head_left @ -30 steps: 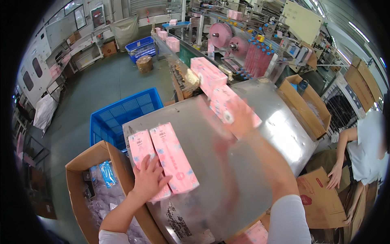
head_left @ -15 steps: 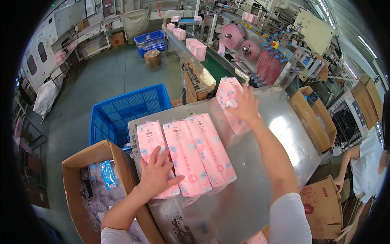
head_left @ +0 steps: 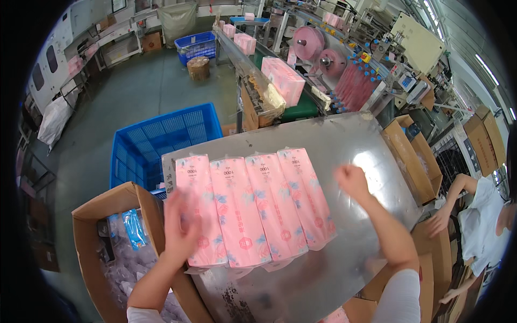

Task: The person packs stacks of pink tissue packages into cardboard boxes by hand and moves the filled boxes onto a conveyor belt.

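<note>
Several pink tissue packs with blue flower prints lie side by side in a row on the metal table. My left hand, somewhat blurred, is at the left edge of the leftmost pack, its thumb apart from the fingers; whether it touches the pack I cannot tell. To the right of the row, above bare metal, my right hand is curled into a loose fist, apart from the packs. Nothing shows in it.
A larger pink pack sits at the near end of the green conveyor. On the left stand a blue crate and a cardboard box of clear plastic bags. At right, a person in white handles cartons.
The pack that was under my right hand now lies against the row's right side. My right hand has let go and drawn back nearer; my left hand has shifted left. Conveyor packs advanced.
</note>
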### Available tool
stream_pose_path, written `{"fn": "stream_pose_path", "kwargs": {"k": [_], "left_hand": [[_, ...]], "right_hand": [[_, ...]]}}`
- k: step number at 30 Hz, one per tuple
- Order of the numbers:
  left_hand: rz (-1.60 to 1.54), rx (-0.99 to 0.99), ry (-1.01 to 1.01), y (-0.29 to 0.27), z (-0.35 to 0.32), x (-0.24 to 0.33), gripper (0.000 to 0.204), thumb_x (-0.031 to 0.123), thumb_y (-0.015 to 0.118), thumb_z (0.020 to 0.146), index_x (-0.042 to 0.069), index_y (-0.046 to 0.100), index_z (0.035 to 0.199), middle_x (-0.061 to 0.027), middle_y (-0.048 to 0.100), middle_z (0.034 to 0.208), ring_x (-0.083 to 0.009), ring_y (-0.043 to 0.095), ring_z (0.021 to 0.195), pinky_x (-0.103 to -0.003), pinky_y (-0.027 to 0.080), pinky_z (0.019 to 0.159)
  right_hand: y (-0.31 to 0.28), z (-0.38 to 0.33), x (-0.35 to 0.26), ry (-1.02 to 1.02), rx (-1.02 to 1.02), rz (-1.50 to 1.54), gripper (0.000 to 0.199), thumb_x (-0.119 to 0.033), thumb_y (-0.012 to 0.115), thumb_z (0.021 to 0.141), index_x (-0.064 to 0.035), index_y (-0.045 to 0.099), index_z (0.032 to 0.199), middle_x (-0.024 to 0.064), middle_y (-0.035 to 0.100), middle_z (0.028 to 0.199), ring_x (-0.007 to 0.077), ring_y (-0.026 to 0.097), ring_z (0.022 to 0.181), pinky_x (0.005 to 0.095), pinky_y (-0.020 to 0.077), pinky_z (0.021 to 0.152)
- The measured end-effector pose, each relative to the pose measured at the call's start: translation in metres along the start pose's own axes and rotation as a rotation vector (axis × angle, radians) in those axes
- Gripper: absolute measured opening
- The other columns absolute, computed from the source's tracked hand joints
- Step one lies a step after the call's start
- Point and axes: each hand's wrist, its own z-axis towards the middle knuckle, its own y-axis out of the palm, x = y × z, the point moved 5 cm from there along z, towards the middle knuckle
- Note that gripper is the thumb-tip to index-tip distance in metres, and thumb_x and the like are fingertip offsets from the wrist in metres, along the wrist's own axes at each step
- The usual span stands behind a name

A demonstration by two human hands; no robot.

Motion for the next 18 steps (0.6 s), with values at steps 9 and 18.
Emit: {"fn": "stream_pose_path", "kwargs": {"k": [9,18], "left_hand": [[-0.556,-0.219,-0.832,0.019,-0.007,-0.049,0.047,0.016,0.057,0.087,-0.001,0.041,0.128,-0.0098,0.056,0.113,-0.0146,0.055,0.098,-0.028,0.045,0.083],[-0.468,-0.431,-1.034,0.020,-0.015,-0.050,0.051,0.027,0.057,0.088,-0.003,0.043,0.127,-0.0100,0.057,0.114,-0.0149,0.056,0.097,-0.029,0.046,0.083]], "right_hand": [[0.037,0.162,-0.046,-0.156,0.213,-0.769,0.092,-0.053,0.064,0.065,-0.0096,0.031,0.139,0.0155,0.034,0.141,0.0320,0.023,0.134,0.0527,0.0117,0.107],[0.027,0.056,0.038,0.118,-0.450,-0.329,0.084,-0.033,0.068,0.065,0.0000,0.034,0.134,0.0222,0.046,0.128,0.0331,0.048,0.118,0.0417,0.0425,0.093]]}}
